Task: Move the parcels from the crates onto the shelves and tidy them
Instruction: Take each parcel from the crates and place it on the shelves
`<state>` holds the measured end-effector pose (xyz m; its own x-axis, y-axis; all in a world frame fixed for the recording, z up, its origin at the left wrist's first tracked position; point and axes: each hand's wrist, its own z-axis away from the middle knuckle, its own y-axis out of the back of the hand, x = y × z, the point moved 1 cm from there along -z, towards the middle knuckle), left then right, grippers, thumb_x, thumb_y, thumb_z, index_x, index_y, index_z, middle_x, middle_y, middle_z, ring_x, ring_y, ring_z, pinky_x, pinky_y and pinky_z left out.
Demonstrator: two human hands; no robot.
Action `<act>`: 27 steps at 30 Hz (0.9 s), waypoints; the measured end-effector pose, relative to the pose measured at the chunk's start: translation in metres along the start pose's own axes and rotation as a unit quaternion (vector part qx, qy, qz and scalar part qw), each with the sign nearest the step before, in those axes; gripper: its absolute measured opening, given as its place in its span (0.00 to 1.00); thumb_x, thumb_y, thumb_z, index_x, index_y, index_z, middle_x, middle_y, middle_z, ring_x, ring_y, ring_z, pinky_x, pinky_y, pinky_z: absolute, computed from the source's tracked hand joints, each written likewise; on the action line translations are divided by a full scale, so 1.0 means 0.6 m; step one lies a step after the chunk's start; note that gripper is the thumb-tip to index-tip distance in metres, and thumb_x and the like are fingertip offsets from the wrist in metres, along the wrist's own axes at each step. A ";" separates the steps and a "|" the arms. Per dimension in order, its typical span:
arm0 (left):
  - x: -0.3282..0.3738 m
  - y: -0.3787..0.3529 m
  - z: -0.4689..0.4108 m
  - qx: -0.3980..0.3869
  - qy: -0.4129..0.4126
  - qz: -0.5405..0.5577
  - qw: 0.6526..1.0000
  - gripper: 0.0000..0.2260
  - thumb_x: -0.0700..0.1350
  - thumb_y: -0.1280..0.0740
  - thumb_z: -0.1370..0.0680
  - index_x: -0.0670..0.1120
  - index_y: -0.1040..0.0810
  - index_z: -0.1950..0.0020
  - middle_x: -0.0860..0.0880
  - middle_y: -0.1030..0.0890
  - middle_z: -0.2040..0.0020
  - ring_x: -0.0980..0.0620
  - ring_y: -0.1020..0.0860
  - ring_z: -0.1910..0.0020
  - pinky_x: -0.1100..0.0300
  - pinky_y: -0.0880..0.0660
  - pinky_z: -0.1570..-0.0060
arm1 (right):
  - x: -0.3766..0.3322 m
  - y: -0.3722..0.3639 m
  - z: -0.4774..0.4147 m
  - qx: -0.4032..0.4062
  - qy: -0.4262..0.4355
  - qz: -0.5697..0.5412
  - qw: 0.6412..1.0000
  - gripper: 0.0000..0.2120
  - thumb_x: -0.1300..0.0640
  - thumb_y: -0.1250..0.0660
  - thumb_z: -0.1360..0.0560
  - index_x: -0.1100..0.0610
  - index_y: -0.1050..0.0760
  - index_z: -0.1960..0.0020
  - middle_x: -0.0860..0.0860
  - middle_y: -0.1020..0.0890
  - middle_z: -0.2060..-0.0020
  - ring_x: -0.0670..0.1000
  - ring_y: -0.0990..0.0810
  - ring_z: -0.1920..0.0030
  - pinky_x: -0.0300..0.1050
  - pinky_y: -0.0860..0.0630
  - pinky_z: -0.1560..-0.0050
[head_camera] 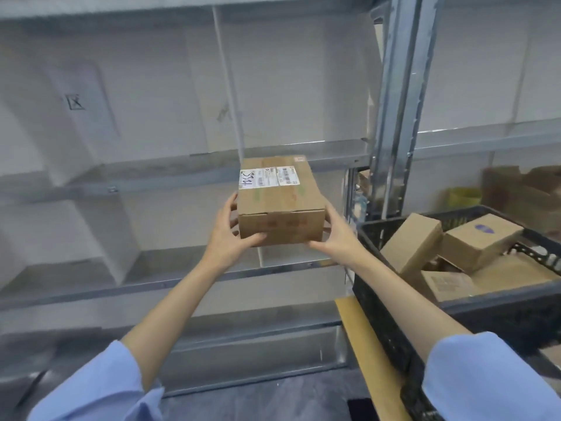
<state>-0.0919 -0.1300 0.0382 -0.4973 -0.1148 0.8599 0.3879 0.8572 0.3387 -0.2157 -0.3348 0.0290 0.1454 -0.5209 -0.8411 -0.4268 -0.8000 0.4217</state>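
Both hands grip a cardboard parcel (280, 205) in front of the metal shelves (188, 174), left hand (232, 235) and right hand (337, 235) curled round its near corners. A black crate (391, 314) of parcels sits at right.

Tan board (358, 332), flat with a yellow-brown edge, lower right of centre; used as landmark. Dark grey floor (273, 399) just left of the board and below it, mottled. Black patch (359, 408) at the board's near left corner, cannot tell what. Blue-white item (360, 205) above the board's far end, well back, too blurred to name. Yellow-green thing (463, 196) up and right of the board, further back, blurred. White sheet (88, 132) far up-left of the board, tilted, with a black boxed mark (74, 101) near its top. Second white sheet (106, 238) left of the board, lower, leaning. Pale wall (303, 71) above the board, at the back.
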 end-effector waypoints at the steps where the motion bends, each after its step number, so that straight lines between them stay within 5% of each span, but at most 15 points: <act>1: -0.009 0.017 0.005 0.005 0.000 -0.012 1.000 0.44 0.41 0.21 0.31 0.54 0.43 0.22 0.54 0.33 0.30 0.53 0.28 0.35 0.62 0.27 0.39 | -0.002 -0.014 -0.008 -0.006 0.012 -0.006 1.000 0.45 0.62 0.24 0.29 0.50 0.46 0.22 0.32 0.33 0.35 0.26 0.33 0.40 0.23 0.35 0.42; 6: -0.051 0.096 0.032 0.050 0.006 -0.056 0.997 0.46 0.45 0.19 0.34 0.56 0.41 0.23 0.52 0.34 0.27 0.53 0.30 0.31 0.51 0.27 0.34 | -0.028 -0.083 -0.037 -0.058 0.019 -0.044 0.997 0.43 0.62 0.22 0.31 0.44 0.47 0.29 0.37 0.33 0.35 0.33 0.33 0.38 0.19 0.33 0.52; 11: -0.076 0.162 0.068 0.097 -0.012 -0.119 0.988 0.46 0.44 0.19 0.35 0.53 0.41 0.23 0.54 0.32 0.27 0.62 0.31 0.33 0.61 0.28 0.38 | -0.037 -0.159 -0.051 -0.098 0.006 -0.085 0.992 0.47 0.50 0.20 0.34 0.46 0.45 0.26 0.45 0.33 0.27 0.44 0.32 0.30 0.41 0.32 0.32; 15: -0.098 0.218 0.095 0.117 -0.005 -0.129 0.985 0.46 0.49 0.19 0.35 0.56 0.41 0.23 0.58 0.33 0.27 0.59 0.32 0.32 0.52 0.25 0.38 | -0.064 -0.223 -0.061 -0.124 -0.004 -0.104 0.987 0.46 0.43 0.22 0.36 0.44 0.46 0.27 0.45 0.35 0.26 0.46 0.34 0.29 0.50 0.33 0.28; 20: -0.113 0.288 0.126 0.121 0.031 -0.068 0.990 0.47 0.59 0.21 0.39 0.57 0.39 0.25 0.62 0.32 0.30 0.71 0.32 0.37 0.74 0.29 0.48 | -0.086 -0.304 -0.077 -0.150 -0.005 -0.109 0.983 0.39 0.43 0.24 0.31 0.44 0.43 0.29 0.43 0.33 0.27 0.44 0.33 0.29 0.53 0.35 0.27; 24: -0.135 0.354 0.153 0.137 0.033 -0.051 0.989 0.40 0.44 0.19 0.33 0.53 0.38 0.27 0.64 0.32 0.33 0.74 0.30 0.41 0.76 0.29 0.51 | -0.120 -0.373 -0.087 -0.168 0.024 -0.096 0.981 0.45 0.49 0.21 0.32 0.44 0.47 0.26 0.41 0.37 0.26 0.42 0.36 0.28 0.45 0.33 0.29; 27: -0.156 0.410 0.170 0.154 0.030 -0.082 0.984 0.43 0.41 0.20 0.33 0.51 0.40 0.25 0.60 0.34 0.31 0.63 0.29 0.37 0.71 0.28 0.43 | -0.149 -0.431 -0.091 -0.183 0.053 -0.073 0.979 0.53 0.52 0.20 0.32 0.45 0.54 0.21 0.35 0.41 0.26 0.35 0.40 0.28 0.26 0.35 0.38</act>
<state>-0.0291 0.1426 0.0023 -0.4837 -0.2860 0.8272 0.0476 0.9351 0.3512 -0.0698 -0.0977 0.0136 0.2819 -0.4051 -0.8697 -0.0497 -0.9114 0.4084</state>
